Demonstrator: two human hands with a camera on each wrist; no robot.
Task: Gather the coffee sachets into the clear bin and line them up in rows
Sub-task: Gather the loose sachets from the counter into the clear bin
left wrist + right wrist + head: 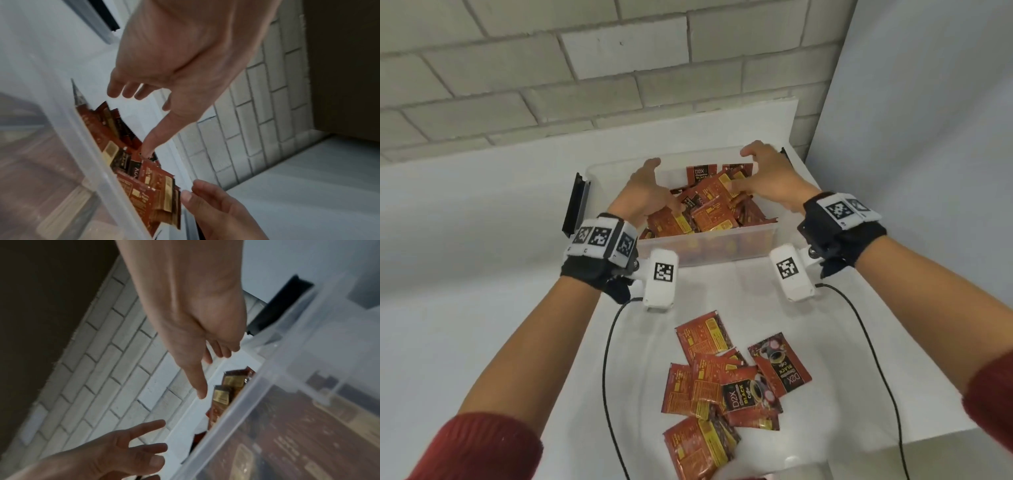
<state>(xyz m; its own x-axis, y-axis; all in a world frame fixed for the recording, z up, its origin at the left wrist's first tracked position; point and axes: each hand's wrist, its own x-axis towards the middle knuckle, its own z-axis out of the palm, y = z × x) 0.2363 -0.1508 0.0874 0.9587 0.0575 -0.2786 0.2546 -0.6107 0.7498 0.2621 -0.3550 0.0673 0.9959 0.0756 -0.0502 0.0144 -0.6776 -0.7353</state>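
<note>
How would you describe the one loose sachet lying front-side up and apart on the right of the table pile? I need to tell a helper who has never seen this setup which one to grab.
Start at the clear bin at the far end of the white table, then come back to the loose pile of red sachets nearer the person. The sachet is the pile's rightmost: tilted, with a coffee cup picture and upside-down "D2X BLACK" lettering, unlike the red-and-yellow backs beside it.

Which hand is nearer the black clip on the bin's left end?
Left. The left hand is over the sachets at the bin's left side, close to the black clip; the right hand hovers over the bin's far right corner.
</note>
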